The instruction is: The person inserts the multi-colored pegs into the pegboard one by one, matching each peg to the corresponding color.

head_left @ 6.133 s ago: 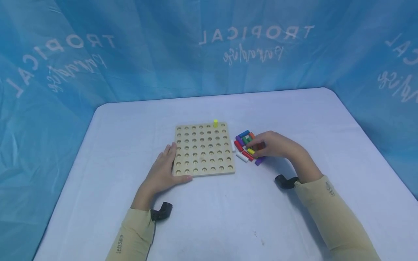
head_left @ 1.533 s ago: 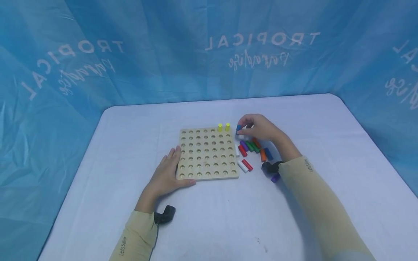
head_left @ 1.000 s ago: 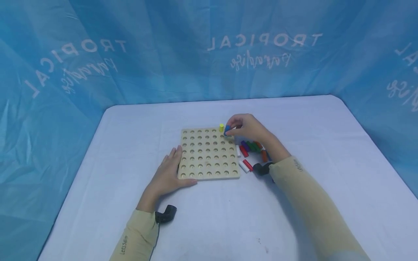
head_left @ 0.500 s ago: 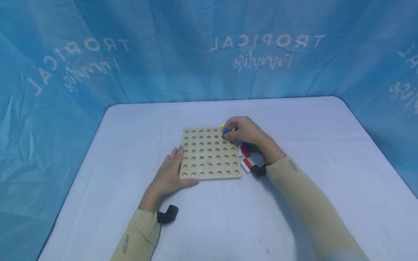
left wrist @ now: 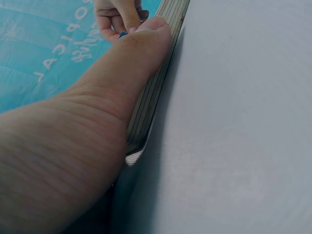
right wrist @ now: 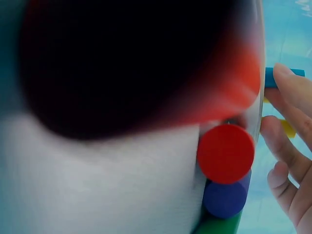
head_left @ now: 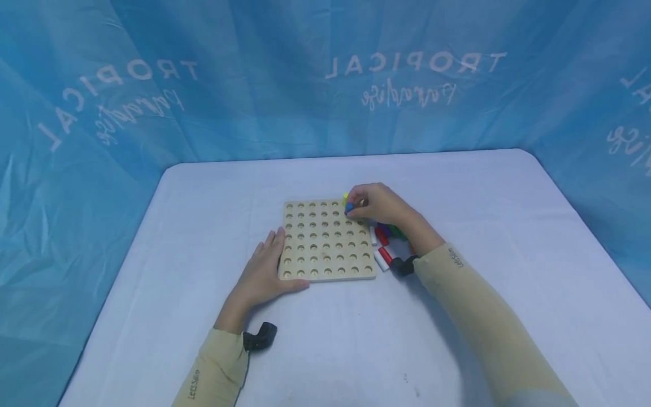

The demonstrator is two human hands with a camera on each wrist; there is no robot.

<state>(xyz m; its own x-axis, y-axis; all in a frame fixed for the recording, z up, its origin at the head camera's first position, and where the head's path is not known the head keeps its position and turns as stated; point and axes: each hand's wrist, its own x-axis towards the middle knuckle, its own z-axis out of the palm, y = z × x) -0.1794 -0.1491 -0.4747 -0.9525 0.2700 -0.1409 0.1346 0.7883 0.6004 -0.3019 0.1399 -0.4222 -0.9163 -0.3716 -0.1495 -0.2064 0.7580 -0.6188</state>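
Observation:
A square wooden pegboard (head_left: 307,253) with rows of round holes lies on the white table. My left hand (head_left: 259,277) rests at its near left corner, fingers straight along the left edge and thumb along the front edge. Between thumb and fingertips my right hand (head_left: 381,204) pinches a blue peg (head_left: 348,207). The peg stands upright at a hole in the second row from the back, toward the right. Just behind it shows a yellow peg (head_left: 346,196) in the back row. A yellow peg (right wrist: 288,128) also shows beyond the right fingers in the right wrist view.
Loose pegs lie right of the board, partly hidden under the right wrist: a white peg (head_left: 381,260), a red peg (head_left: 382,236), also purple, green and orange ones. A black wrist camera (head_left: 403,265) overlaps the pile. A blue curtain (head_left: 285,102) hangs behind the table.
A second yellow peg has been added to the back row. My right hand has picked up the blue peg and moved it left over the board, then slightly lower. My left hand stays put.

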